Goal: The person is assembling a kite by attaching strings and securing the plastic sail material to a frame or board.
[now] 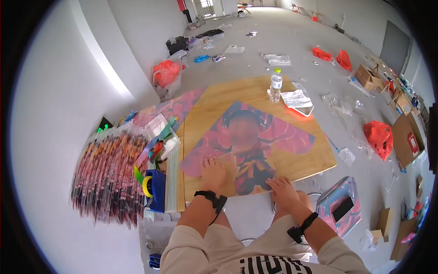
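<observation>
A large printed kite-shaped sheet (269,134), pink and purple with a cartoon figure, lies spread on a wooden table (310,169). My left hand (212,173) rests flat on its lower left part, fingers stretched forward. At the table's near edge, my right hand (282,191) lies with fingers extended over the sheet's lower right corner. Neither hand holds anything. To the left of the sheet stands a blue tape dispenser (158,189) with a yellow core, beside colourful ribbons (159,139).
Many bagged, printed pieces (109,176) are stacked at the left. A water bottle (275,86) and a white tray (303,108) stand on the table's far right. A phone (342,209) lies on a printed bundle by my right side. Red bags (378,137) and cardboard boxes (406,141) sit on the floor.
</observation>
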Demonstrator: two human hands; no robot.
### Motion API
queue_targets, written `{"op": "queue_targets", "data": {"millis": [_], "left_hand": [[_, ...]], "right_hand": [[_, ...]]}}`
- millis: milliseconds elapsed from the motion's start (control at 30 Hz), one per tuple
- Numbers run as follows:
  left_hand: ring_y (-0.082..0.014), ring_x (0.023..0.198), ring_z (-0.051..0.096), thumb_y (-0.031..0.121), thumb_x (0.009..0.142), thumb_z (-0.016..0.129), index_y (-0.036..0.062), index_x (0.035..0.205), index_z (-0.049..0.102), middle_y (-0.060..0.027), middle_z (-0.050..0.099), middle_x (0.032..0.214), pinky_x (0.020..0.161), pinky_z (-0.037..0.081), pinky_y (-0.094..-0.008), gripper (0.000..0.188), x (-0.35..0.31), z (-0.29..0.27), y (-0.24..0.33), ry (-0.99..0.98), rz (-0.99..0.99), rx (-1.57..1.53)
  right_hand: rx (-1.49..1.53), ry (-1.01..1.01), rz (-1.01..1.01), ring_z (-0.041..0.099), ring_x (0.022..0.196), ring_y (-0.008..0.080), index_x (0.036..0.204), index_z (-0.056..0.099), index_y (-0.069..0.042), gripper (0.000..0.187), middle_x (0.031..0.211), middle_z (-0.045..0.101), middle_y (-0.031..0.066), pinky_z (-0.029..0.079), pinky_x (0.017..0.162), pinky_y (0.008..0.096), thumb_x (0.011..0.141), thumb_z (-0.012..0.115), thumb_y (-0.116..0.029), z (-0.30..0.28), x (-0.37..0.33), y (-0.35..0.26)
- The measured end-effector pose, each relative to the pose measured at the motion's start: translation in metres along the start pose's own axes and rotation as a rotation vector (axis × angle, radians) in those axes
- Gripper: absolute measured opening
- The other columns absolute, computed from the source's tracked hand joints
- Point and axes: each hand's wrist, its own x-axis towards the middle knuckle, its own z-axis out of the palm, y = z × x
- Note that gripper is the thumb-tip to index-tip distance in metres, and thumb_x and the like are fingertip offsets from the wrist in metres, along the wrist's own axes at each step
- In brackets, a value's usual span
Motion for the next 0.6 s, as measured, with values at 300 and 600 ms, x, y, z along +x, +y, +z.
{"op": "queue_targets", "data": {"millis": [300,600], "left_hand": [[-0.0418,0.134,0.057,0.033,0.101,0.059,0.0146,0.172,0.020,-0.0197,0.058,0.150,0.110,0.042,-0.0610,0.083,-0.017,-0.038,-0.032,-0.020,-0.109,0.023],[-0.0399,0.091,0.074,0.040,0.102,0.062,0.0091,0.111,0.077,-0.0177,0.078,0.101,0.078,0.059,-0.0481,0.036,-0.122,-0.156,-0.002,-0.162,0.504,-0.293]], "right_hand": [[0.011,0.016,0.034,0.060,0.131,0.0263,0.128,0.069,-0.012,0.046,0.134,0.068,0.0041,0.041,0.113,0.0468,0.083,0.069,-0.007,-0.002,-0.005,-0.001],[0.008,0.034,0.030,0.059,0.130,0.0308,0.127,0.070,-0.012,0.045,0.136,0.065,0.0062,0.045,0.111,0.0469,0.082,0.070,-0.008,-0.002,-0.006,-0.006]]}}
